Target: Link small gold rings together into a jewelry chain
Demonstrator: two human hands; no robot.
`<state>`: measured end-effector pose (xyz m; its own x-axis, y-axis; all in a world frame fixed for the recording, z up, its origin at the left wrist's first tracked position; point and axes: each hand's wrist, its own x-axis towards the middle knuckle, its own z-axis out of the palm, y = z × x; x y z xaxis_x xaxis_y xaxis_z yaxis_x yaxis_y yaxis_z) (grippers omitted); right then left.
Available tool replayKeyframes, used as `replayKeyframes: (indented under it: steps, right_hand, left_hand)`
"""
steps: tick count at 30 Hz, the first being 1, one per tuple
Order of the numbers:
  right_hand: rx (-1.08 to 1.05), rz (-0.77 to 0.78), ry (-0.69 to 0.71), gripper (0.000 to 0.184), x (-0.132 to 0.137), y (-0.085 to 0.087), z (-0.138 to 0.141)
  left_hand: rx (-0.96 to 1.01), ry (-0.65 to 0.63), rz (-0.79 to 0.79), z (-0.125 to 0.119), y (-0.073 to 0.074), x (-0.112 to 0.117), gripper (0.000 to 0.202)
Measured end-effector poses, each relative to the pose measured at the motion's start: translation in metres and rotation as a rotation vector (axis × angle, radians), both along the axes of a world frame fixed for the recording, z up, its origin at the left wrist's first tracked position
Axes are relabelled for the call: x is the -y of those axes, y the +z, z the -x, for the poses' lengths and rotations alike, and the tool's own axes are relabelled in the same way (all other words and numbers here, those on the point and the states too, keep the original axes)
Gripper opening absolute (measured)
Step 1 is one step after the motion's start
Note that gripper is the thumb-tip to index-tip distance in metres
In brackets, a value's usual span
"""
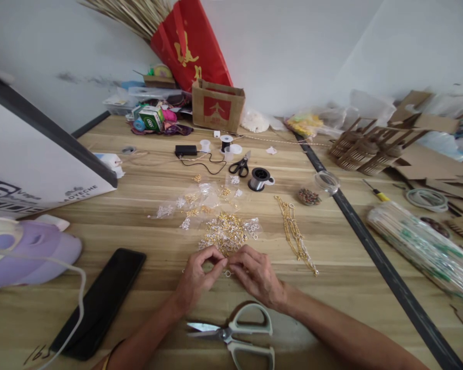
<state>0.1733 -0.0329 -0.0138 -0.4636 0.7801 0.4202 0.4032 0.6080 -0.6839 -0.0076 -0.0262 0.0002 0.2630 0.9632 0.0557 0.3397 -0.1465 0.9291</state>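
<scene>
My left hand (201,273) is closed, thumb and forefinger pinched together just in front of a heap of gold and silver beads (226,230). Close beside it, my right hand (257,273) is also closed in a pinch, the two sets of fingertips almost meeting. Whatever they hold is too small to make out. A small pale ring (228,274) shows just below the fingertips. Scissors with pale handles (231,333) lie partly spread on the table below the hands. Right of the heap, gold and silver bead chains (295,234) are laid lengthwise.
Small plastic bags of findings (200,198) lie behind the heap. Beyond are a wire spool (259,179), black scissors (239,165) and a tipped jar of beads (312,192). A phone (100,303) lies at left; wrapped sticks (424,246) at right.
</scene>
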Motion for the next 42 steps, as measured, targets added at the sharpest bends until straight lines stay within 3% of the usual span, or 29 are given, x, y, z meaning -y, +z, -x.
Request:
replayKeyframes:
  steps: [18,22,30,36,42]
  right_hand:
    - [0.103,-0.124,0.011,0.013,0.000,0.001,0.000]
    - [0.185,-0.269,0.013,0.012,0.004,0.001,0.001]
    - [0.253,-0.497,0.194,0.018,0.013,0.005,0.006]
    - [0.283,-0.531,0.277,0.019,0.012,0.005,0.008]
    - [0.346,-0.564,0.367,0.020,0.009,0.001,0.008]
  left_hand:
    - [-0.045,-0.030,-0.076,0.003,0.007,-0.004,0.015]
    - [-0.040,0.009,-0.087,0.008,0.005,-0.006,0.015]
    - [-0.060,0.103,-0.045,0.013,0.003,-0.013,0.017]
    - [-0.120,-0.053,-0.126,0.010,-0.007,-0.012,0.010]
    - [-0.141,-0.242,-0.328,0.005,-0.017,-0.010,0.013]
